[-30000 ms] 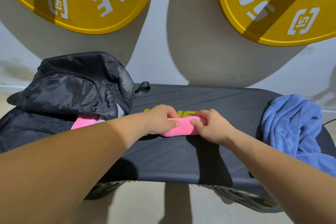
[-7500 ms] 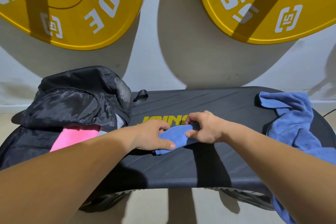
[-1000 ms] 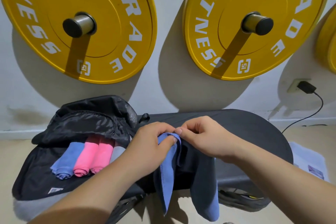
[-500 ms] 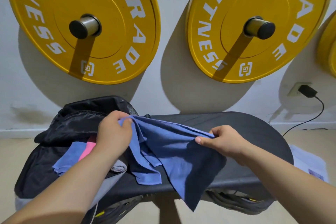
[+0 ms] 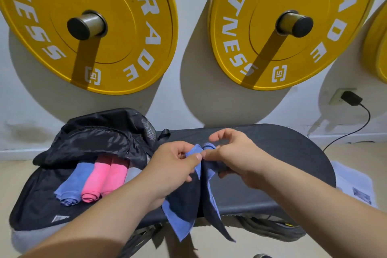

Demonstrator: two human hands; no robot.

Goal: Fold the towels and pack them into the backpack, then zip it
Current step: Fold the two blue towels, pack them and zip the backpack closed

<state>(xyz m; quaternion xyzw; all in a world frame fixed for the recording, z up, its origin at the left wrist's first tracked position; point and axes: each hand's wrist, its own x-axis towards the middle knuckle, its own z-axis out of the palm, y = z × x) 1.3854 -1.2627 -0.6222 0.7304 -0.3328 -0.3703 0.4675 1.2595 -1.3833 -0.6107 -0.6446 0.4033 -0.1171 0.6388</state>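
Observation:
A blue towel (image 5: 184,211) hangs doubled over in front of the dark bench (image 5: 272,153). My left hand (image 5: 173,165) pinches its top corner between thumb and fingers. Right beside it, my right hand (image 5: 234,153) pinches the other top corner, with its upper fingers loosely spread. The black backpack (image 5: 41,211) lies unzipped on the bench's left end, its flap thrown back. Inside lie a rolled blue towel (image 5: 72,184) and two rolled pink towels (image 5: 102,180) side by side.
Two yellow weight plates (image 5: 109,27) (image 5: 278,27) hang on pegs on the white wall behind the bench. A black charger (image 5: 350,98) sits in a wall socket at right, its cable trailing to the floor. White paper (image 5: 354,184) lies on the floor right of the bench.
Half a second ago the towel was stretched wide between my hands. Both hands have come together, so the towel now hangs folded in half.

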